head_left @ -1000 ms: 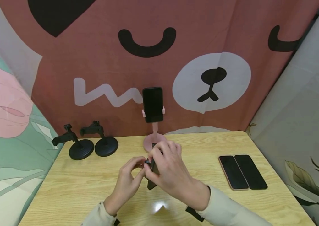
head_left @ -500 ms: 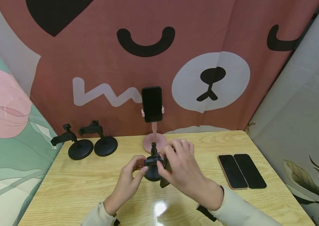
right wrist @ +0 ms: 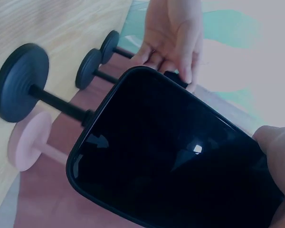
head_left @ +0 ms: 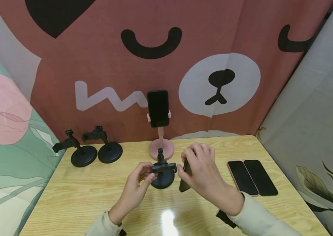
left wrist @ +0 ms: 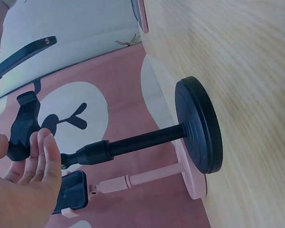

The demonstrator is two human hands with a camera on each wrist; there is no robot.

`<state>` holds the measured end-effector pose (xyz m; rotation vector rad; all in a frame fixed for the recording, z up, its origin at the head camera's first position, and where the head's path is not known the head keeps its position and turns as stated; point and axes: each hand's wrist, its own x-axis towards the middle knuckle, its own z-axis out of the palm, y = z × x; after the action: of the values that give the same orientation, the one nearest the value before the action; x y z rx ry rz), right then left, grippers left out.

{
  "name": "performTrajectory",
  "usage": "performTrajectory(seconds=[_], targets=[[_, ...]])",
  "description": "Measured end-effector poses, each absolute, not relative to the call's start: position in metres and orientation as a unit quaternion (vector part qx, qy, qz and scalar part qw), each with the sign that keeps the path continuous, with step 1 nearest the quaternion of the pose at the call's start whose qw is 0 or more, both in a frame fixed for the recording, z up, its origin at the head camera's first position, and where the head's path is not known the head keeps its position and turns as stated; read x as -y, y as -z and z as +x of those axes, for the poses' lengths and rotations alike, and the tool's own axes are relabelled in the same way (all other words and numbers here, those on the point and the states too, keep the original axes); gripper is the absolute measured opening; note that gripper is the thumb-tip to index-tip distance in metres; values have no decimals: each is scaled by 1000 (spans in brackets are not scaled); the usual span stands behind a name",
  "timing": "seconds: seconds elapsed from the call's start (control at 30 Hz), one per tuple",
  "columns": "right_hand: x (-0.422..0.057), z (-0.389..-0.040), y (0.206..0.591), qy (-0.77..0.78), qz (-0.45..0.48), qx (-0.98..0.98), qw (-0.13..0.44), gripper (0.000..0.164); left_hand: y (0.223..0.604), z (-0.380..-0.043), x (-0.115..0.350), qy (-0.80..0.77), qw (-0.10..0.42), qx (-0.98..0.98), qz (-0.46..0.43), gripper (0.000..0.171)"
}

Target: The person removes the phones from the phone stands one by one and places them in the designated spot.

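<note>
Cloth with a bear's face hangs behind the wooden table. Near the table's back edge, the pink stand props up a dark-screened phone, with a black stand close in front. I see two more black stands off to the left. The left hand pinches one end of the black stand's clamp between thumb and fingers; the right hand grips a black phone, tilted, near the clamp but apart from it. Two other phones lie side by side over to the right.
</note>
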<state>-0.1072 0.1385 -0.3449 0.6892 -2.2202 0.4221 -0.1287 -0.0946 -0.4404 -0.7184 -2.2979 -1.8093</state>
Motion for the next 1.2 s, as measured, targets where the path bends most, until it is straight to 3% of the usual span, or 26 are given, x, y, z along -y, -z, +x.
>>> performTrajectory(seconds=[0.37, 0.6, 1.2], targets=[[-161, -115, 360, -160, 250, 886, 357, 31, 439, -127, 95, 615, 51, 753, -231, 23], [-170, -121, 367, -155, 236, 890, 357, 29, 439, -127, 96, 657, 5, 720, -226, 26], [-184, -126, 385, -131, 208, 914, 322, 29, 438, -129, 88, 699, -39, 659, -275, 29]])
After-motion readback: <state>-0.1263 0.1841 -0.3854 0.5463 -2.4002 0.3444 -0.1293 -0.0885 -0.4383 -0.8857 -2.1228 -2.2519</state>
